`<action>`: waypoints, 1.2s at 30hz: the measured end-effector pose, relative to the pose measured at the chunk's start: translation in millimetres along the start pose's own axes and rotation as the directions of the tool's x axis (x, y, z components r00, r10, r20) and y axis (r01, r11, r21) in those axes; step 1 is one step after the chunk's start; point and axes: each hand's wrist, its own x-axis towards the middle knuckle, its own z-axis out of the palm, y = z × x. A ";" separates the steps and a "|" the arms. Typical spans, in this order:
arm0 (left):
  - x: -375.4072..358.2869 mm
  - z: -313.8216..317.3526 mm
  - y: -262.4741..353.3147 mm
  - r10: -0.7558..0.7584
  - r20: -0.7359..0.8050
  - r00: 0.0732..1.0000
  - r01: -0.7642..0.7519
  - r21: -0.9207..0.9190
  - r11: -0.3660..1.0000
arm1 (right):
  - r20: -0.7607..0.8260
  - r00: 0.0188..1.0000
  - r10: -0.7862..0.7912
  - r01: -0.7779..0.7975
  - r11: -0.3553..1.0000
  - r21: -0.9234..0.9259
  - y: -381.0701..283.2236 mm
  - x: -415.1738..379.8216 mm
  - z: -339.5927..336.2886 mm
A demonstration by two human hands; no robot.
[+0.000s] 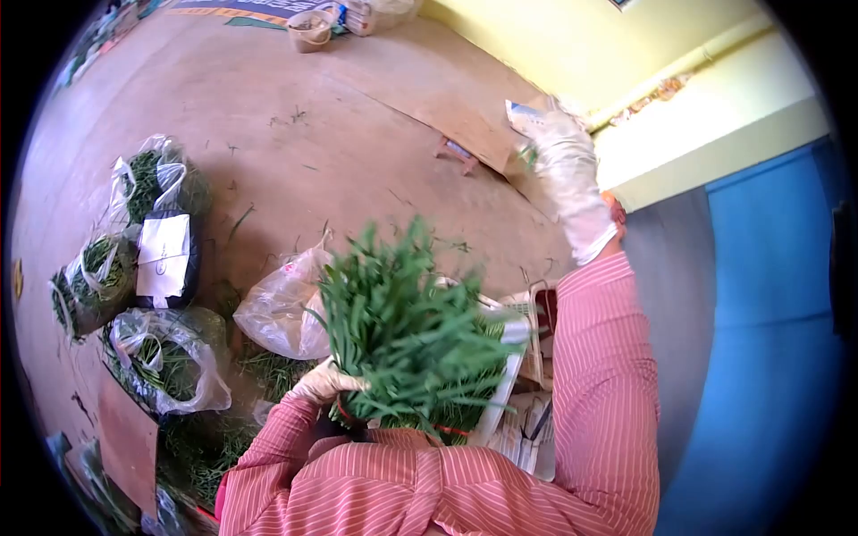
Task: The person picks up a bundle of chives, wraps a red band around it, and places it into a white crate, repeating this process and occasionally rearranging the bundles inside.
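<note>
My left hand [328,382], in a pale glove, is closed around the lower end of a thick bunch of long-leaved greens [402,313]. A red band shows at the base of the bunch, and its leaf tips fan away from me, slightly blurred. Beneath it, more greens [465,409] lie in a white crate [497,393]. My right hand [561,147], gloved in white, reaches far forward beside the yellow wall. A bit of green and a white-and-blue item [523,116] show near its fingers, which are smeared, so I cannot tell whether they grip anything.
Clear plastic bags of greens [170,357] stand on the floor at left, around a dark package with a white label [164,259]. Near my left hand sits a crumpled plastic bag [286,299]. A brown board [469,129] lies ahead, and a bucket [309,34] stands farther back.
</note>
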 end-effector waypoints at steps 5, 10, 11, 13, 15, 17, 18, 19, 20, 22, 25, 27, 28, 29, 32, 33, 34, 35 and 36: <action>2.8 -21.1 -3.1 0.110 -0.107 0.988 -0.102 0.075 0.992 | 0.699 0.337 0.630 -0.936 0.306 0.175 25.0 -46.1 -60.8; -3.1 -25.4 -1.1 0.053 -0.150 0.987 -0.055 -0.009 0.998 | 0.550 0.659 0.513 -0.727 0.246 0.642 -15.7 -125.4 -41.6; -3.5 -26.2 -2.7 0.053 -0.150 0.987 -0.054 -0.004 0.999 | 0.542 0.719 0.435 -0.683 0.299 0.666 -35.8 -122.4 -50.6; -4.2 -29.1 -4.2 0.049 -0.151 0.987 -0.045 0.032 0.998 | 0.375 0.886 0.273 -0.461 0.422 0.781 -67.5 -115.8 -58.4; -5.9 -27.0 -1.5 0.047 -0.119 0.992 -0.043 0.035 0.998 | 0.323 0.929 0.181 -0.365 0.597 0.715 -96.2 -91.1 -82.5; -7.8 -20.6 0.5 0.053 -0.090 0.995 -0.049 0.039 0.998 | 0.281 0.957 0.073 -0.240 0.744 0.624 -106.4 -85.9 -84.9; -8.7 -16.0 1.1 0.069 -0.067 0.995 -0.066 0.044 0.997 | 0.162 0.987 -0.021 -0.082 0.794 0.602 -109.3 -84.0 -79.0; -9.3 -12.9 1.9 0.086 -0.045 0.995 -0.084 0.046 0.995 | 0.048 0.991 -0.125 0.077 0.826 0.558 -109.9 -80.2 -77.4; -9.2 -13.7 1.4 0.091 -0.046 0.995 -0.088 0.047 0.995 | 0.349 0.894 -0.282 0.115 0.896 0.429 -100.6 -79.6 -86.6; -7.1 -16.0 -1.4 0.113 -0.060 0.992 -0.105 0.117 0.988 | 0.420 0.881 -0.216 -0.199 0.637 0.745 -89.4 -73.8 -89.3; -11.7 -17.7 -5.4 0.043 -0.116 0.992 -0.024 0.156 0.987 | 0.653 0.753 -0.080 -0.654 -0.196 0.731 -76.6 -48.3 -95.9; -9.3 -20.6 -10.2 0.070 -0.085 0.994 -0.066 0.044 0.997 | 0.577 0.797 0.178 -0.559 -0.146 0.816 -50.4 -45.0 -72.6; -9.0 -21.0 -11.4 0.086 -0.107 0.991 -0.081 0.048 0.996 | 0.576 0.799 0.173 -0.557 -0.146 0.818 -42.7 -52.3 -53.9; -9.8 -21.8 -12.7 0.090 -0.113 0.990 -0.085 0.047 0.995 | 0.361 0.887 0.287 -0.457 0.440 0.773 -37.2 -61.8 -31.1; -12.3 -26.6 -15.5 0.113 -0.097 0.989 -0.116 -0.028 0.993 | 0.403 0.907 0.123 -0.356 0.737 0.575 -65.7 -57.7 -59.4; -11.0 -30.7 -18.4 0.113 -0.103 0.988 -0.117 -0.031 0.993 | 0.627 0.776 -0.065 -0.487 0.570 0.662 -80.7 -58.8 -74.8; -8.9 -35.1 -22.3 0.107 -0.102 0.989 -0.111 -0.039 0.993 | 0.386 0.916 -0.111 -0.223 0.660 0.718 -96.0 -66.0 -63.5; -7.7 -39.0 -25.8 0.099 -0.101 0.990 -0.104 -0.045 0.994 | 0.485 0.867 -0.113 -0.206 0.805 0.556 -106.7 -70.8 -59.1; -7.5 -38.0 -25.3 0.104 -0.121 0.987 -0.109 -0.039 0.993 | 0.354 0.922 -0.158 -0.069 0.831 0.552 -112.1 -75.1 -46.1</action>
